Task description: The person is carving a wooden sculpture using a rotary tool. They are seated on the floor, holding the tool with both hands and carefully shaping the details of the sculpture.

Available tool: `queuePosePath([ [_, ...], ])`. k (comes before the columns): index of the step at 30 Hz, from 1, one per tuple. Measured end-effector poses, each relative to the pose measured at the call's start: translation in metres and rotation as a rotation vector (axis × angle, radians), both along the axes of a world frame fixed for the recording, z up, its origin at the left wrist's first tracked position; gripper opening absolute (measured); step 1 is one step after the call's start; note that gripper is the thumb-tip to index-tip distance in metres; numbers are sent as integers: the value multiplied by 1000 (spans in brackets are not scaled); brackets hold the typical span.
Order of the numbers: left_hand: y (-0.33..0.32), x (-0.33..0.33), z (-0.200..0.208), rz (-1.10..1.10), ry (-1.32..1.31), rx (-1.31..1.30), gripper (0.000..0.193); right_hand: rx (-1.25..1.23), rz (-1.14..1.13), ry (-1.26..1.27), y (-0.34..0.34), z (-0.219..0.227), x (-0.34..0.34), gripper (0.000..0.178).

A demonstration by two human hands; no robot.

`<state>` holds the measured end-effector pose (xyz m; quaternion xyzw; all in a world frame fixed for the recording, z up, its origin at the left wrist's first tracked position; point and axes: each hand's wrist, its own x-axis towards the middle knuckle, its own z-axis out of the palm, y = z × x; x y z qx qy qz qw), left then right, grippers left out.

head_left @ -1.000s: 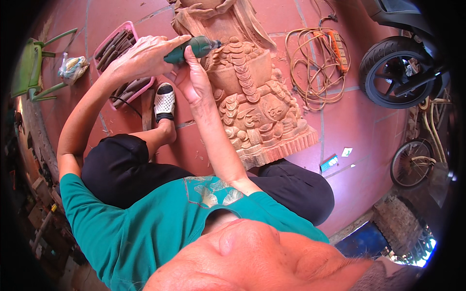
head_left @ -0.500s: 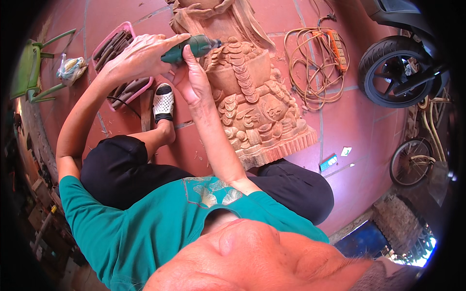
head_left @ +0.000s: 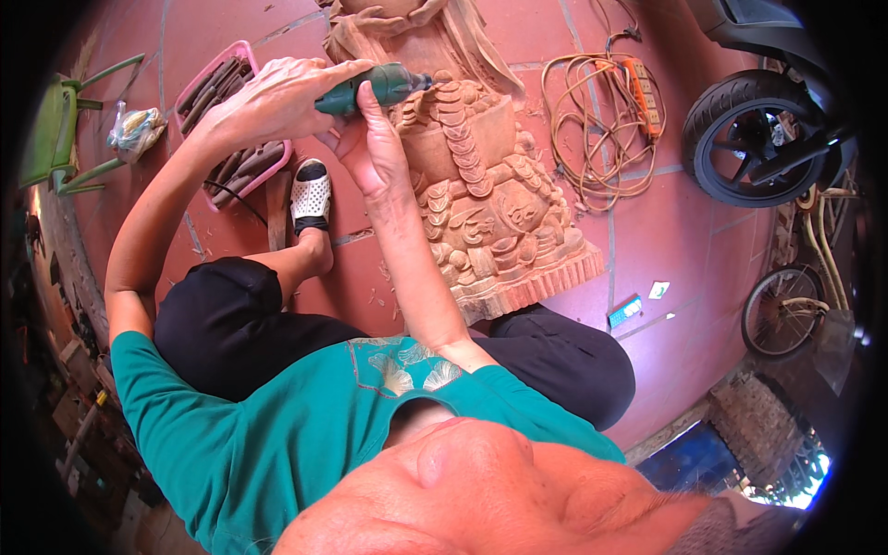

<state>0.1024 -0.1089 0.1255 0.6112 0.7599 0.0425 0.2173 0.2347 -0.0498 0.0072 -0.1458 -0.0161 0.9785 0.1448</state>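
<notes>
My left hand wraps round the rear of a green die grinder, its index finger stretched along the top of the body. From below, my right hand supports the same tool, its thumb up against the side. The grinder's dark nose points right and meets the upper beaded edge of a carved wooden statue. Whether the bit touches the wood is too small to tell. The statue lies on the floor, its ridged base close to my knee and its robed part reaching the top edge of the view.
Left of my foot is a pink basket of chisel-like tools. A green chair and a plastic bag stand beyond. To the right lie a coiled cord, an orange power strip and a blue packet, near a motorbike wheel.
Both hands have shifted slightly right with the grinder, and its nose has moved a little right along the statue's upper carved edge. The statue has not moved.
</notes>
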Motion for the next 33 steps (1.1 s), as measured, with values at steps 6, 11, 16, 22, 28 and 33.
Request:
queuePosePath([
  [6,-6,-4,0,-5,27,-34,84,16,38,41,-5,-7,-1,46],
  [11,-8,-6,-2,10,16,-38,83,7,49,26,-7,-10,-2,45],
  [16,-10,-6,-3,22,38,-64,83,-8,38,28,-10,-13,-5,45],
  [22,-11,-7,-5,31,40,-67,82,-16,40,22,-11,-13,-6,46],
  [28,-13,-9,-9,17,45,-59,93,-22,37,35,-12,-16,-7,45],
  [33,-12,-6,-5,34,36,-82,92,-31,48,32,-13,-21,-8,44],
])
